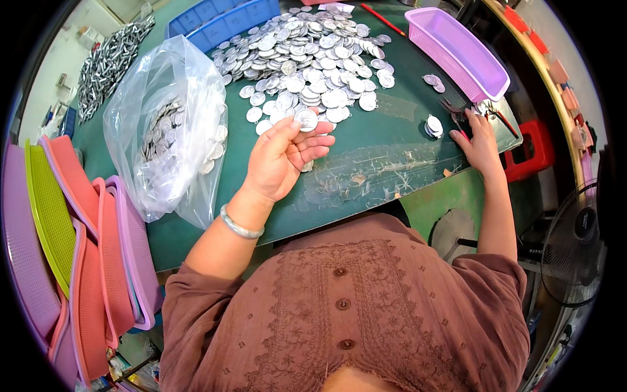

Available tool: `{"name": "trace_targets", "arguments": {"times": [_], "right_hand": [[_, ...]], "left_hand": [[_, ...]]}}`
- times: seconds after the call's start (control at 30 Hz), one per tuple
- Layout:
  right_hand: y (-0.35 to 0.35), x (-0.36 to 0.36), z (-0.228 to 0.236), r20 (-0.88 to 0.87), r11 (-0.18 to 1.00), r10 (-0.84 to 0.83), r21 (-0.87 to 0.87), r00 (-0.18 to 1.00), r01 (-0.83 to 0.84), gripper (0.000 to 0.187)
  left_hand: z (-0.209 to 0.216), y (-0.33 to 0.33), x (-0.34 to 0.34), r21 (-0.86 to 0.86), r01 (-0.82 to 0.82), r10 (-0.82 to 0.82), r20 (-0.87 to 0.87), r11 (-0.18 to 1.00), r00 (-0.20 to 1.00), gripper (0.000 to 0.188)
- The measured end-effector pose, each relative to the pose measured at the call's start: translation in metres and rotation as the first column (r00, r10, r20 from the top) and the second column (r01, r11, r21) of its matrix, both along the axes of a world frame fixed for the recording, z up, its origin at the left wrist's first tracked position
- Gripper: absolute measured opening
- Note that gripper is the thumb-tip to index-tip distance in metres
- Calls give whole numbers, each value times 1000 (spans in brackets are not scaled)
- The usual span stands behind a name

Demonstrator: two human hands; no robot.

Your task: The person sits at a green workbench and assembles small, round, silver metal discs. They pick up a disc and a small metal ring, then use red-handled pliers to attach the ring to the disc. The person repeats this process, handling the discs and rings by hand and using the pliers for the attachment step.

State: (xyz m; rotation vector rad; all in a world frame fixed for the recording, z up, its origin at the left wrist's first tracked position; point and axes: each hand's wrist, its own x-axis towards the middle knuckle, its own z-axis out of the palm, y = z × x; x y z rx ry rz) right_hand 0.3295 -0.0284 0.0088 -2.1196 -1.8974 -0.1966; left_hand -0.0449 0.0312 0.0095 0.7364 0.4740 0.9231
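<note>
My left hand (282,153), palm up, pinches a round silver medallion (306,119) between thumb and fingertips, in front of the big pile of silver medallions (313,55). My right hand (482,142) is at the table's right edge, its thumb and fingers around red-handled pliers (457,116) whose dark jaws point away from me. Left of that hand lies a small stack of medallions (434,126), with a few more medallions (434,83) farther back. Just right of it, a second red-handled tool (505,122) rests on a flat pale surface.
A clear plastic bag (176,137) with medallions stands at left, near a heap of metal parts (114,62). Blue bins (222,23) and a purple basket (457,52) stand at the back. Stacked baskets (85,261) lean at left; a red stool (532,150) and fan (575,242) are at right.
</note>
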Motion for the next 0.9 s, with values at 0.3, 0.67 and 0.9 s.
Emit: {"name": "trace_targets", "arguments": {"times": [0.3,0.67,0.9], "right_hand": [[7,-6,0,21,992,45,117,999,-47,46],[33,-147,31,-702,860,481,262,524,-438,17],[65,-205,28,-977,823,202,136,60,-551,18]], "left_hand": [[0,2,-5,-23,31,-30,71,999,997,36],[5,0,-5,-10,60,-58,127,998,990,34],[5,3,-6,-31,35,-30,157,999,987,34]]}}
